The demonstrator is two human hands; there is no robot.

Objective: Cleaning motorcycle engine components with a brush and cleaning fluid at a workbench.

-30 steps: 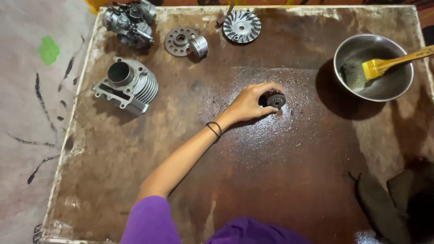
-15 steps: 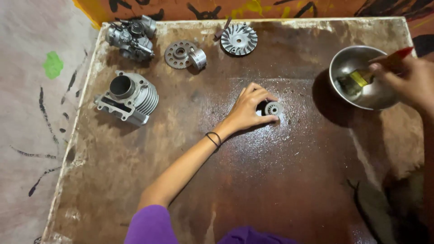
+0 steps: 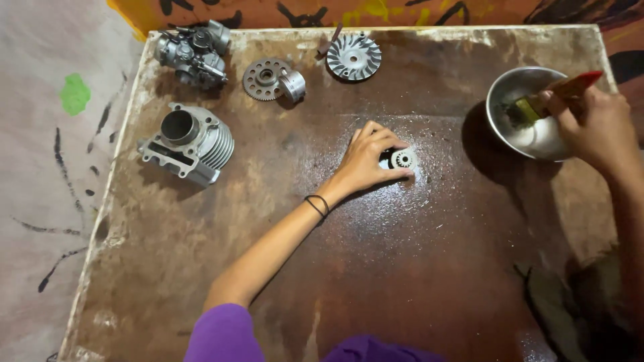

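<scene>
My left hand point(image 3: 367, 158) rests on the wet brown board point(image 3: 402, 268) with its fingers closed around a small toothed metal gear point(image 3: 403, 159). At the right, my right hand point(image 3: 594, 124) grips the red-and-yellow handle of a paintbrush point(image 3: 537, 104). The brush's bristles sit inside a round steel bowl point(image 3: 516, 87) near the board's right edge. A dark band circles my left wrist.
A finned engine cylinder point(image 3: 189, 143) lies at the left. A carburettor point(image 3: 193, 52), a drilled disc with a small piston-like part point(image 3: 272, 78) and a finned round fan plate point(image 3: 353, 56) line the far edge. A dark rag point(image 3: 570, 302) lies at the near right.
My right hand has come in from the right and taken hold of the brush in the bowl. My left hand stays on the gear. The view has shifted slightly.
</scene>
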